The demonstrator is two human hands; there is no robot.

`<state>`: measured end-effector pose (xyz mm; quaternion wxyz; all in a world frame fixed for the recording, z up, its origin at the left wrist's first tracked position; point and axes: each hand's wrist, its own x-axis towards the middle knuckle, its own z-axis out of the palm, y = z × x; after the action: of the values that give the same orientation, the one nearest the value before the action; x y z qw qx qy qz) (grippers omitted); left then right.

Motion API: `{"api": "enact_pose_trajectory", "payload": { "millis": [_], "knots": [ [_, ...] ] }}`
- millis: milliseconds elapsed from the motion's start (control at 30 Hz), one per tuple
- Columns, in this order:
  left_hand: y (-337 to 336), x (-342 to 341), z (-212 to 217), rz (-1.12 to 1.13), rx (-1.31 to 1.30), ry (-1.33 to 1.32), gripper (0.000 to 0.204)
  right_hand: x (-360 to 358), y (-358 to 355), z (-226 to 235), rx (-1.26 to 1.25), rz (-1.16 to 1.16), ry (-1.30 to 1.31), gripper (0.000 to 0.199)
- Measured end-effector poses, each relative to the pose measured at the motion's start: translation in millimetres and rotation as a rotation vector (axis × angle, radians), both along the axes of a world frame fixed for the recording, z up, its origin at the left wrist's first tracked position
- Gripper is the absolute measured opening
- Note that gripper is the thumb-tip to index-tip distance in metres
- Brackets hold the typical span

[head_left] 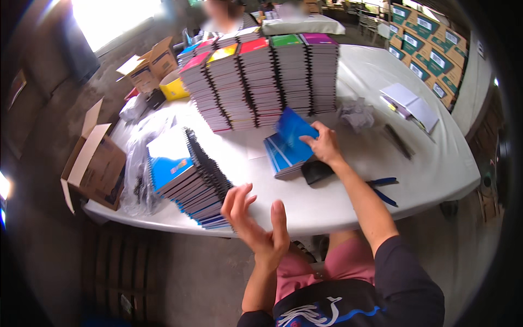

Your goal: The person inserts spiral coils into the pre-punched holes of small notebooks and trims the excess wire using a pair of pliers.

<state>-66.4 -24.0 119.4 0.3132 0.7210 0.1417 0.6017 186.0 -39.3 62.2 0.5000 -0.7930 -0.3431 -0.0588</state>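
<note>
Seated at a white table (436, 174), a person pinches the tilted cover of a blue notebook (294, 128) between thumb and fingers of the right hand (325, 146), lifting it off a short stack of blue notebooks (283, 158) that lies flat at mid-table, directly under and left of that hand. A black pouch (317, 171) sits beneath the wrist, touching the short stack. The left hand (255, 220) hangs empty over the near table edge, fingers spread wide, just right of a leaning pile of spiral notebooks (188, 180) with blue covers and black wire bindings. Blue-handled pliers (384, 189) lie beside the right forearm. Behind the short stack rises a tall wall of spiral notebooks (261, 82) in red, yellow, green and purple. Crumpled clear plastic (139, 158) and an open cardboard box (95, 163) crowd the table's left end, loose papers (411, 103) its right.
</note>
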Motion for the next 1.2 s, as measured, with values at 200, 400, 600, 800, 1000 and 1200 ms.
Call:
{"api": "enact_pose_trajectory", "payload": {
  "millis": [200,400,600,800,1000,1200],
  "knots": [
    [24,40,-67,-0.573,-0.873,-0.088,0.032,-92,-66,18,0.245,0.536,0.163,0.035],
    [5,20,-23,0.019,0.243,0.881,0.013,25,-159,-3,-0.101,-0.110,-0.161,0.044],
    [-10,30,-72,0.095,0.303,0.934,0.049,121,-204,-39,-0.737,-0.529,-0.010,0.065],
    [-4,57,-110,0.201,0.306,0.500,0.053,115,-188,-25,-0.621,-0.228,-0.116,0.042],
    [-13,59,-98,0.327,0.246,0.627,0.045,16,-154,27,0.027,0.361,0.276,0.040],
    [-12,59,-102,0.325,0.293,0.550,0.044,-63,-132,21,-0.256,0.499,0.076,0.026]
  ]
}}
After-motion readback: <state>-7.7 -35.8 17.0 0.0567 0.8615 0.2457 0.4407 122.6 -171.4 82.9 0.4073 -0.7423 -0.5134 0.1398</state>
